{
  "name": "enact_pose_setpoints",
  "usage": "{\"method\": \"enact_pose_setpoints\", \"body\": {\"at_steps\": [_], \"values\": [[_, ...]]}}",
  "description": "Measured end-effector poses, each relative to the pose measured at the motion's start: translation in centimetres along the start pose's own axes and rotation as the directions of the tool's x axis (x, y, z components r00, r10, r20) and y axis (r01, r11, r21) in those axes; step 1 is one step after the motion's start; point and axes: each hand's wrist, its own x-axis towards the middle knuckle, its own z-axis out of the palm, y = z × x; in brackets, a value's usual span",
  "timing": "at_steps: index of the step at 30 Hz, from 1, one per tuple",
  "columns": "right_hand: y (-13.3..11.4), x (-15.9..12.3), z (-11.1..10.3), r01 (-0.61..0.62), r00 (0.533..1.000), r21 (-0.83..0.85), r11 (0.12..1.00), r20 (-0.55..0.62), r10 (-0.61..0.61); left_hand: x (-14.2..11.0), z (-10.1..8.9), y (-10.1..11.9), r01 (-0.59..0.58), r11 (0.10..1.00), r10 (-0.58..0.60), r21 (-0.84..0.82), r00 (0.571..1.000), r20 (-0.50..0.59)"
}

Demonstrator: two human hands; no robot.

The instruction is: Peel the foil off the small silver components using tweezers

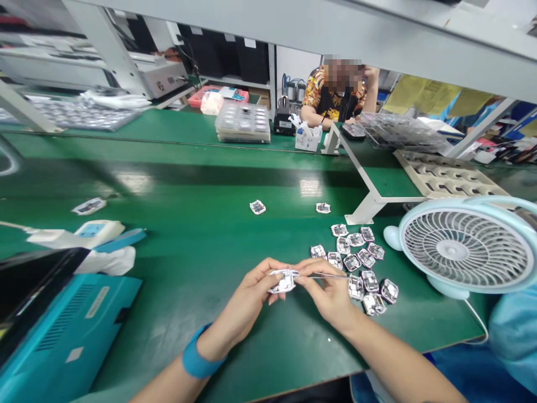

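Note:
My left hand (247, 302) pinches a small silver-and-white foil-covered part (285, 281) between thumb and fingers. My right hand (329, 296) grips thin metal tweezers (325, 275), and their tips meet that part from the right. Just right of my right hand lies a loose heap of similar silver parts (356, 263) on the green workbench (201, 336). Further up the bench, several single parts lie apart, one of them a silver part (257, 207). A blue band (198, 352) circles my left wrist.
A pale blue desk fan (455, 249) stands at right, and a teal machine (67, 336) at lower left. A co-worker (335, 98) sits across the bench, near stacked clear trays (242, 122) and a beige tray (448, 176). A grey shelf beam (293, 22) crosses overhead.

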Motion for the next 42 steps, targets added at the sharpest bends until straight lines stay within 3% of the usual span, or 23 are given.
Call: {"method": "enact_pose_setpoints", "body": {"at_steps": [9, 15, 19, 22, 27, 31, 34, 36, 42], "values": [[0.6, 0.2, -0.5, -0.055, 0.998, -0.03, 0.998, -0.013, 0.055, 0.4, -0.7, -0.9, -0.12, 0.986, 0.102, 0.112, 0.984, 0.148], [0.7, 0.4, -0.6, -0.088, 0.995, -0.043, 0.995, -0.042, 0.086, 1.2, -1.2, -1.5, -0.18, 0.95, 0.172, 0.254, 0.984, 0.052], [0.6, 0.2, -0.6, -0.058, 0.997, -0.053, 0.997, -0.059, 0.055, 2.9, -3.3, -0.8, -0.236, 0.863, 0.264, 0.446, 0.964, -0.002], [0.3, 0.0, -0.5, -0.041, 0.999, -0.054, 0.998, -0.039, 0.039, 5.0, -5.9, 0.3, -0.222, 0.668, 0.4, 0.711, 0.912, -0.091], [-0.1, -0.3, -0.4, -0.023, 0.999, -0.052, 0.998, -0.031, 0.021, 8.7, -10.5, 2.7, -0.065, 0.487, 0.543, 0.871, 0.803, -0.244], [-0.3, -0.2, -0.4, 0.004, 0.999, -0.061, 0.998, -0.037, -0.006, 11.4, -13.1, 3.9, 0.098, 0.417, 0.614, 0.904, 0.702, -0.359], [-0.4, -0.2, -0.4, 0.016, 0.999, -0.075, 0.997, -0.039, -0.019, 12.9, -13.8, 4.2, 0.183, 0.4, 0.641, 0.898, 0.645, -0.417], [-0.5, -0.2, -0.4, 0.02, 0.999, -0.082, 0.996, -0.03, -0.022, 13.5, -13.9, 4.3, 0.18, 0.373, 0.652, 0.91, 0.647, -0.395], [-0.7, -0.3, -0.4, 0.036, 0.999, -0.071, 0.997, -0.012, -0.037, 14.1, -13.3, 4.0, 0.059, 0.296, 0.658, 0.953, 0.711, -0.248]]}}
